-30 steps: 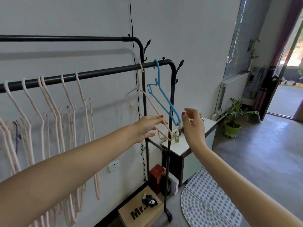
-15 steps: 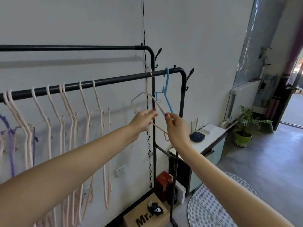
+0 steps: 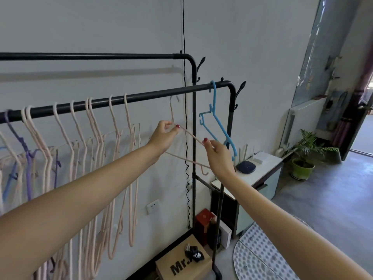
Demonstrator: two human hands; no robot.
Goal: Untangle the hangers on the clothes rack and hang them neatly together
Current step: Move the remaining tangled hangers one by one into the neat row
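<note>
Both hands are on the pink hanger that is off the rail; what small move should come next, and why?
Probably carry the pink hanger left and hook it onto the front rail beside the pink row. Its hook sits just below the rail, held by the left hand and right hand.

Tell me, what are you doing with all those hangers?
A person is sorting hangers on a black clothes rack. Both hands hold one pale pink hanger: the left hand pinches it near the neck, and the right hand pinches its sloping arm. Its hook sits just below the front rail, off it. A blue hanger hangs alone near the rail's right end, while a bunch of pink hangers hangs further left.
</note>
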